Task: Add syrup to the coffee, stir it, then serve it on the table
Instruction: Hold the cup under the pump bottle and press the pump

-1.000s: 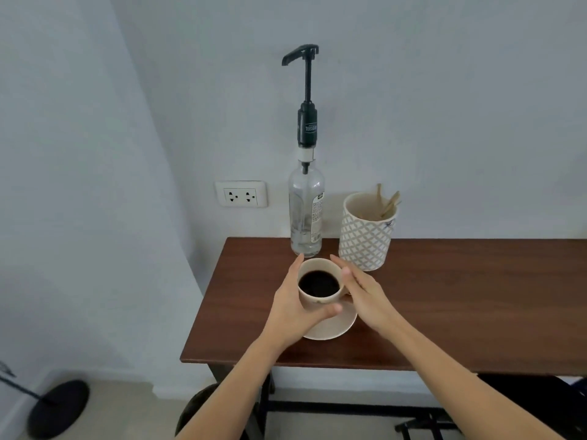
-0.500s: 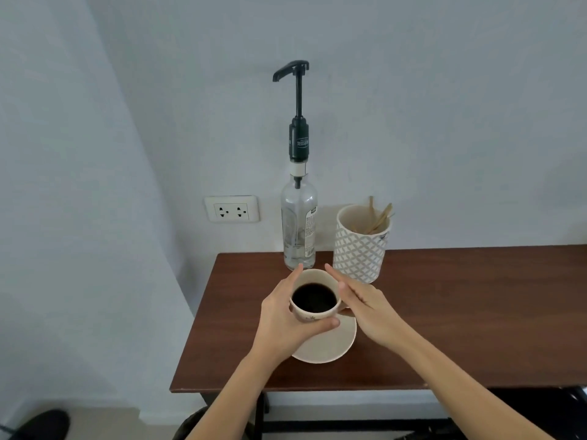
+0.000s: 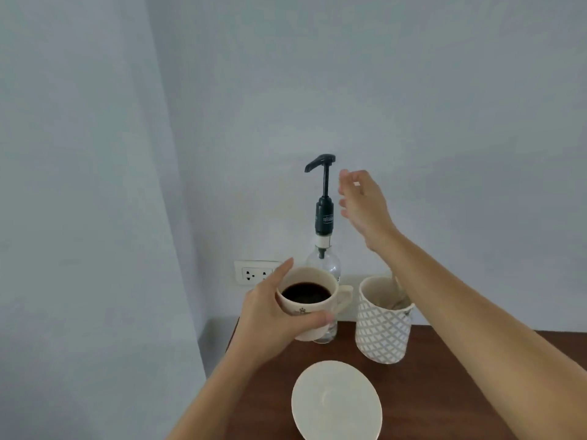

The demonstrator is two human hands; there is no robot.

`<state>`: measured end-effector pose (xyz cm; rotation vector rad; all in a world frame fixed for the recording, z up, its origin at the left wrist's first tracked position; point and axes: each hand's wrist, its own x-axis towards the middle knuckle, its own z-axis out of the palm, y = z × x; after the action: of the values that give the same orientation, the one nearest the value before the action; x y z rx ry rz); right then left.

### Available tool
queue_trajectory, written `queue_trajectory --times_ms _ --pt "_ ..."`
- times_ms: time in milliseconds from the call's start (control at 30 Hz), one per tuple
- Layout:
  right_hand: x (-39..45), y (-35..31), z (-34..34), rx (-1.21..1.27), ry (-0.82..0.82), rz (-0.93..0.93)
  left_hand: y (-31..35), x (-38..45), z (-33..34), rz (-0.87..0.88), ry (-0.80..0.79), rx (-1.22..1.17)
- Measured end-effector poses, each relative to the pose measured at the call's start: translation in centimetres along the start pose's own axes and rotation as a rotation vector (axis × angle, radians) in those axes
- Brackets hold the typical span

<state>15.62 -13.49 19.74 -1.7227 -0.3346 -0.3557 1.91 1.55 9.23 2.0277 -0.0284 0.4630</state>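
Observation:
A cream coffee cup [image 3: 309,315] full of black coffee is held in the air by my left hand [image 3: 270,319], in front of the lower part of the clear syrup bottle [image 3: 327,268]. The bottle's black pump [image 3: 324,198] rises behind it, its spout pointing left above the cup. My right hand [image 3: 362,204] is raised just right of the pump stem, fingers apart and holding nothing. The cream saucer [image 3: 336,404] lies bare on the dark wooden table [image 3: 444,392].
A white lattice-patterned holder [image 3: 381,331] with wooden stirrers stands right of the bottle, partly behind my right forearm. A wall socket [image 3: 254,273] sits on the pale wall left of the cup. The table's left edge runs close under my left wrist.
My left hand has lifted the cup off the saucer and up toward the bottle. My right hand let go of the cup and rose beside the pump. The view tilted upward.

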Motion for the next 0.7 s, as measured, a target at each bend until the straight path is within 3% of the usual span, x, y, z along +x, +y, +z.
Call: queue_trajectory --times_ms 100,533,700 --pt "2.7 -1.6 1.8 0.083 -0.003 0.065 1.5 1.7 -1.4 0.023 0.029 -0.007" --pt "4.3 -1.4 3.4 0.34 -0.156 -0.085 5.5 8.3 -3.7 0.018 0.014 -0.032" --pt "4.0 -1.4 3.9 0.39 -0.133 -0.16 6.0 9.5 -3.6 -0.006 0.004 -0.076"
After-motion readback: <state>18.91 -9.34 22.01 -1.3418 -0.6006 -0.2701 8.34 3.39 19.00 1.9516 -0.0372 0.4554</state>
